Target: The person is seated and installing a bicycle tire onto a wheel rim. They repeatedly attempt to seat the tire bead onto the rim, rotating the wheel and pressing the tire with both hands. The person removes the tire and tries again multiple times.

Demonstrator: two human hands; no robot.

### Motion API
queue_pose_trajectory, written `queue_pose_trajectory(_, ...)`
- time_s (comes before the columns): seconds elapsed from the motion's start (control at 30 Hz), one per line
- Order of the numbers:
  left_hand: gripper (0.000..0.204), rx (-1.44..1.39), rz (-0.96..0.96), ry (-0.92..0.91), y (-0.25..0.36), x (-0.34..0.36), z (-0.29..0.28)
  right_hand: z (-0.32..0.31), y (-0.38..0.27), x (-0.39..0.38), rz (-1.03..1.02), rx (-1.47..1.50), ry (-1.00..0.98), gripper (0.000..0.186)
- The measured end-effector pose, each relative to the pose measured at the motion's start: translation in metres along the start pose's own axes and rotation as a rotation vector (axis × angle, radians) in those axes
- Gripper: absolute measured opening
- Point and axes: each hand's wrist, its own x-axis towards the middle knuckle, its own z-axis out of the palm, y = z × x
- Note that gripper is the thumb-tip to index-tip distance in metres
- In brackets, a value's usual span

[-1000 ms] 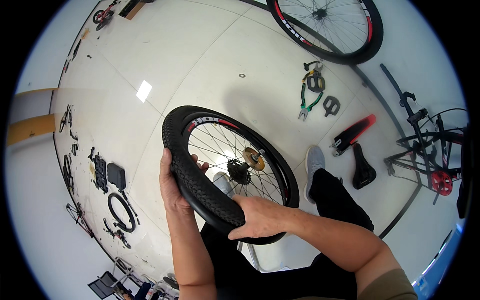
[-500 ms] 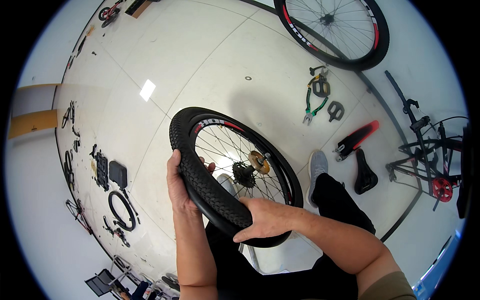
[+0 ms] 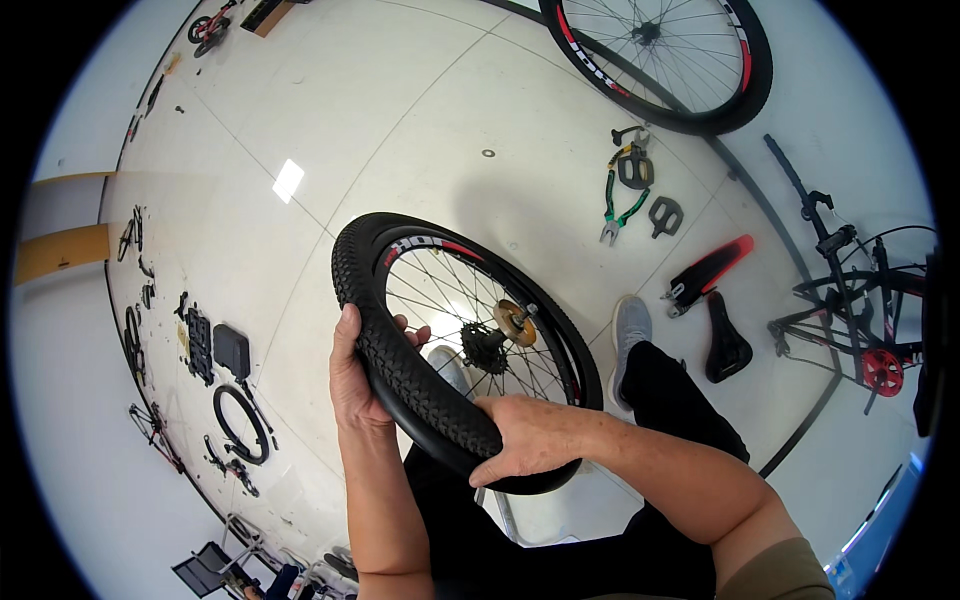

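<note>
Room type: bicycle workshop, judging by contents.
Floor: pale tiles (image 3: 420,130), loose bike parts laid out across them.
Parts: wheel with cogs (image 3: 483,347); second wheel (image 3: 647,33); bike frame (image 3: 846,300); saddle (image 3: 727,340); red-and-black mudguard (image 3: 708,275); two pedals (image 3: 666,217).
Tools: green-handled pliers (image 3: 611,226).
Far left: small red bike (image 3: 208,30); further dark parts (image 3: 200,345).

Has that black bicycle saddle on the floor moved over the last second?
No, neither way: the black bicycle saddle keeps its place beside the red-and-black mudguard.

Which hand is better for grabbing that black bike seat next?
Probably the right hand: it's nearer the black seat, on the right. The left hand is farther away. Both grip the tyre, so either must let go first.
</note>
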Motion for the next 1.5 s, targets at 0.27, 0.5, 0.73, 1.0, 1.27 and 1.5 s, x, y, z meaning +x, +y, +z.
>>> queue_pose_trajectory(0.27, 0.044, 0.009, 0.001, 0.038, -0.005, -0.007, 0.009, -0.015, -0.004, -0.003, -0.019, 0.071, -0.096, 0.084)
queue_pose_trajectory(0.5, 0.044, 0.000, -0.035, 0.018, -0.017, -0.026, 0.015, -0.041, -0.011, -0.009, 0.076, -0.011, -0.072, 0.094)
queue_pose_trajectory(0.73, 0.053, 0.192, 0.054, -0.189, -0.038, -0.045, 0.021, -0.050, -0.011, -0.001, 0.006, 0.386, 0.461, 0.048)
queue_pose_trajectory(1.0, 0.063, 0.427, 0.247, -0.220, -0.067, -0.060, 0.041, -0.042, -0.013, 0.014, -0.238, 0.819, 0.766, 0.040)
queue_pose_trajectory(1.27, 0.090, 0.458, 0.223, -0.346, -0.113, -0.077, -0.003, -0.035, -0.031, 0.012, -0.300, 0.683, 0.602, 0.111)
queue_pose_trajectory(1.5, 0.098, 0.611, 0.147, -0.320, -0.143, -0.119, -0.021, -0.009, -0.024, 0.000, -0.328, 0.479, 0.574, 0.113)
